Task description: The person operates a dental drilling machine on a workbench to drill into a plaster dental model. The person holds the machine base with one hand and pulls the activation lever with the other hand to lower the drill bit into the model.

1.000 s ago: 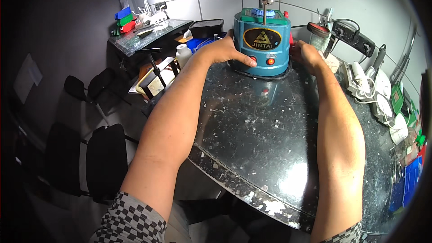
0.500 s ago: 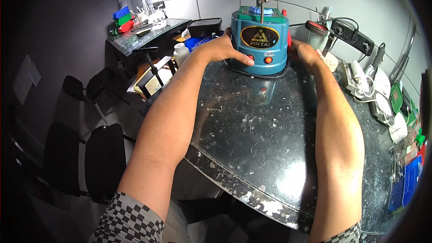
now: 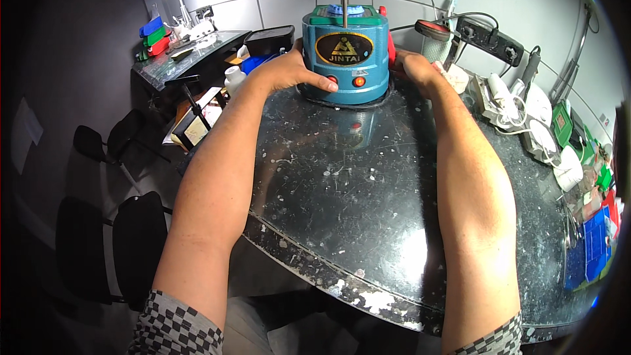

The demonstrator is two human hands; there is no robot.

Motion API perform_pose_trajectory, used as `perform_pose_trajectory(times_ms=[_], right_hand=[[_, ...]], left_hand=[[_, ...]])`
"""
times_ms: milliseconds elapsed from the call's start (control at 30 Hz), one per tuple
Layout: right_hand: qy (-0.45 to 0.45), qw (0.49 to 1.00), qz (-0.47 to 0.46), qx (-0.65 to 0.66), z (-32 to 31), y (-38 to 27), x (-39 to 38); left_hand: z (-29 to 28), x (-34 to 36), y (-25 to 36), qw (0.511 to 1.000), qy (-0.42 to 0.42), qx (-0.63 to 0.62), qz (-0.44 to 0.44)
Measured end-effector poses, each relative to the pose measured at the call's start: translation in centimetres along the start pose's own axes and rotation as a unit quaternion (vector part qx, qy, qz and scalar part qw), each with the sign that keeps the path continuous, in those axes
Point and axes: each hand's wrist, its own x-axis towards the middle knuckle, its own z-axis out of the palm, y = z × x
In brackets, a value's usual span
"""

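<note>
A blue, round-bodied vacuum forming machine (image 3: 348, 89) stands at the far side of the black table, with a green top plate and a metal post with a ball knob in front. Its upper part runs out of the top of the picture. My left hand (image 3: 289, 71) wraps round its left side; the thumb lies across the front by the left red button (image 3: 332, 81), and the fingers are hidden. The right red button (image 3: 359, 82) glows. My right hand (image 3: 415, 69) is at the machine's right side, beside a red part (image 3: 392, 49), its fingers mostly out of sight.
The scratched black table (image 3: 328, 171) has paint-chipped edges. On its right lie power strips (image 3: 490, 43), white cabled devices (image 3: 506, 105) and blue trays (image 3: 597, 243). A mesh cup (image 3: 435, 46) and a white bottle (image 3: 234, 79) flank the machine. Black chairs (image 3: 138, 243) stand at the left.
The whole view has turned, so the scene sits farther left in the picture. Both hands keep their places at the machine.
</note>
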Motion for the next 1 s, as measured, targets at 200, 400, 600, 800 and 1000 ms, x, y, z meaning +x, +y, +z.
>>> perform_pose_trajectory(times_ms=[200,400,600,800,1000], right_hand=[[0.010,1.000,0.000,0.013,0.3,-0.4,-0.7],[0.015,1.000,-0.004,0.024,0.3,-0.4,-0.6],[0.017,0.999,-0.013,0.032,0.5,-0.6,-0.7],[0.015,1.000,-0.010,0.020,0.3,-0.1,-0.2],[0.012,1.000,0.002,0.014,0.1,0.1,0.2]], left_hand=[[0.2,-0.4,0.9,1.000,-0.009,-0.017,0.001],[0.3,-0.5,0.8,1.000,-0.002,-0.014,-0.016],[0.2,-0.1,-0.1,1.000,0.005,-0.001,-0.004],[0.1,-0.4,0.6,1.000,-0.002,-0.004,-0.012],[0.1,-0.4,0.8,1.000,0.000,-0.010,-0.023]])
